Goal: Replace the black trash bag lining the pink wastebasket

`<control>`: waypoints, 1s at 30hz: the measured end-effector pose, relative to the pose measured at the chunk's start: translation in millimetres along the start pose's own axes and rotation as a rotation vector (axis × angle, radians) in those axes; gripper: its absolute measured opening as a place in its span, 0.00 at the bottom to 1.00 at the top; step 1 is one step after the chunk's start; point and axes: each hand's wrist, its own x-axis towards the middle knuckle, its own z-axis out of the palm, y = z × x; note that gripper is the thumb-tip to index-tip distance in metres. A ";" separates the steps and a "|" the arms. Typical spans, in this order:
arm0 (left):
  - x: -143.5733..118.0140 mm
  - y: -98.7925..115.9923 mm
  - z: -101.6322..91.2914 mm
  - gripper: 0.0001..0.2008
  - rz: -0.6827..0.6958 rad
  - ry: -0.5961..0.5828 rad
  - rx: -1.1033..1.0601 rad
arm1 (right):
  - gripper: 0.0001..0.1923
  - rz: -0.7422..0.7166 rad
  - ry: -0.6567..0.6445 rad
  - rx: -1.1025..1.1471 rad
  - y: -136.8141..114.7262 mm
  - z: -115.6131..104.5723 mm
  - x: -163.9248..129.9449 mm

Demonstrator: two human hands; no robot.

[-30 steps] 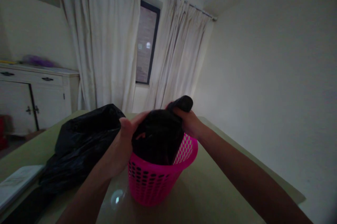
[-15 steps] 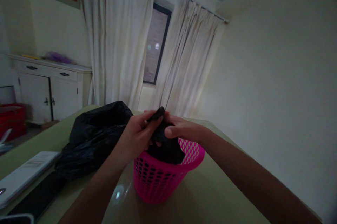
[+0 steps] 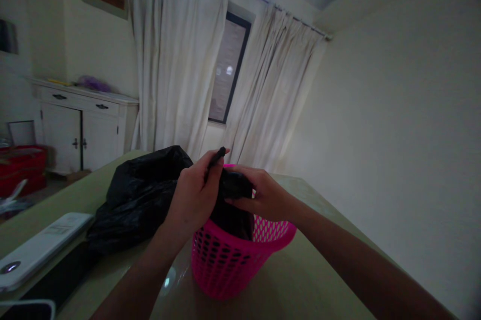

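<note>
Black plastic, a bin bag [image 3: 233,205], sits bunched in the pink basket [image 3: 229,260] on the bench [image 3: 300,280]. The left hand [image 3: 195,200] pinches a corner of the bag above the rim; the right hand [image 3: 263,197] is closed on the film beside it. This looks like the lining step: next the mouth needs spreading and folding over the rim. Another black bag [image 3: 139,195] lies just left.

left hand [image 3: 195,200]: bare, no ring | right hand [image 3: 263,197]: bare | forearms: sleeveless, no watch
</note>
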 end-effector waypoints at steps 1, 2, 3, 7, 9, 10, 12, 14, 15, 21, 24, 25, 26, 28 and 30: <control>0.2 0.6 -2.2 0.21 0.022 0.002 0.078 | 0.23 0.028 -0.019 0.058 1.2 -2.6 0.3; 0.5 1.0 -4.4 0.21 0.031 -0.005 0.135 | 0.22 0.058 -0.030 0.123 2.8 -5.5 0.8; 1.0 1.3 -6.6 0.22 0.028 -0.017 0.169 | 0.19 0.092 -0.041 0.189 4.9 -8.4 1.4; 4.0 -0.6 -11.2 0.23 0.024 -0.035 0.218 | 0.14 0.309 0.028 0.457 13.0 -14.8 6.4; 5.3 -2.7 -9.8 0.22 0.092 -0.019 0.275 | 0.14 0.440 0.102 0.556 16.5 -12.3 9.8; 5.5 -3.7 -8.3 0.20 0.144 -0.019 0.288 | 0.14 0.486 0.145 0.584 18.4 -9.5 11.6; 5.3 -5.4 -4.6 0.18 0.251 -0.044 0.263 | 0.18 0.533 0.224 0.597 22.1 -2.5 15.0; 4.4 -6.5 -1.5 0.17 0.316 -0.090 0.199 | 0.21 0.510 0.257 0.562 25.3 4.5 18.0; 3.9 -7.0 -0.6 0.17 0.326 -0.103 0.174 | 0.19 0.473 0.250 0.531 26.2 7.2 19.0; 4.6 -7.0 -2.3 0.15 0.282 -0.007 0.146 | 0.08 0.444 0.137 0.516 14.3 10.4 18.7; 5.5 -5.5 -2.7 0.13 0.227 0.075 0.199 | 0.18 0.468 0.156 0.560 3.7 8.5 15.9; 5.6 -5.4 -2.3 0.13 0.215 0.102 0.226 | 0.23 0.459 0.188 0.511 0.9 8.3 14.8; 5.7 -5.7 -1.7 0.12 0.211 0.130 0.258 | 0.27 0.447 0.238 0.419 -1.6 8.7 13.7; 5.5 -7.2 -0.3 0.12 0.228 0.185 0.341 | 0.30 0.415 0.375 0.124 -6.1 11.2 10.8; 5.1 -8.9 0.6 0.12 0.254 0.225 0.424 | 0.27 0.340 0.488 -0.215 -10.8 15.9 7.4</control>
